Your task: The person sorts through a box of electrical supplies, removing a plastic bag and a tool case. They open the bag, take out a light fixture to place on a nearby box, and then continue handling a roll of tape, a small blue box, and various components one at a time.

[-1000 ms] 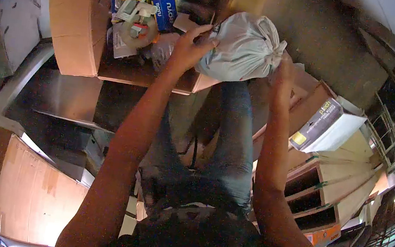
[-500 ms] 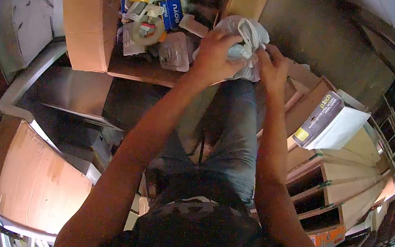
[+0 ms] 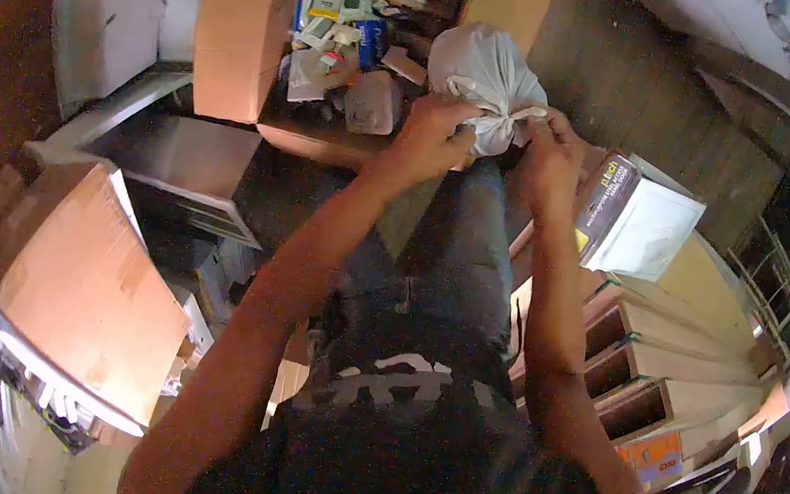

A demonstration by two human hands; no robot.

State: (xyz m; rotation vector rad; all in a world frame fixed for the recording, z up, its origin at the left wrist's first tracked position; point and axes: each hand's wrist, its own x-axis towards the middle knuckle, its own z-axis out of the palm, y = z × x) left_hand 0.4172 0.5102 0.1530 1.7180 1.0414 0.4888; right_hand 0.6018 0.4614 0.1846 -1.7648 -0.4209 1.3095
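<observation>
A whitish plastic bag (image 3: 487,58), bulging and gathered into a knot near its lower side, sits over my thigh beside the open cardboard box. My left hand (image 3: 439,132) pinches the twisted plastic on the left of the knot. On the right, my right hand (image 3: 551,158) grips the other end with bent fingers. Both ends look pulled apart sideways. What fills the bag cannot be made out.
An open cardboard box (image 3: 240,23) holds small packages, a blue packet (image 3: 370,42) and a clear pack (image 3: 373,102). At right stand a p.tech box (image 3: 612,212) and wooden compartments (image 3: 690,375). Another carton (image 3: 92,280) is at lower left.
The hands have drawn the bag's ends outward, and the knot looks tighter. The bag now shows more of its round body. The view has shifted, moving the open box rightward.
</observation>
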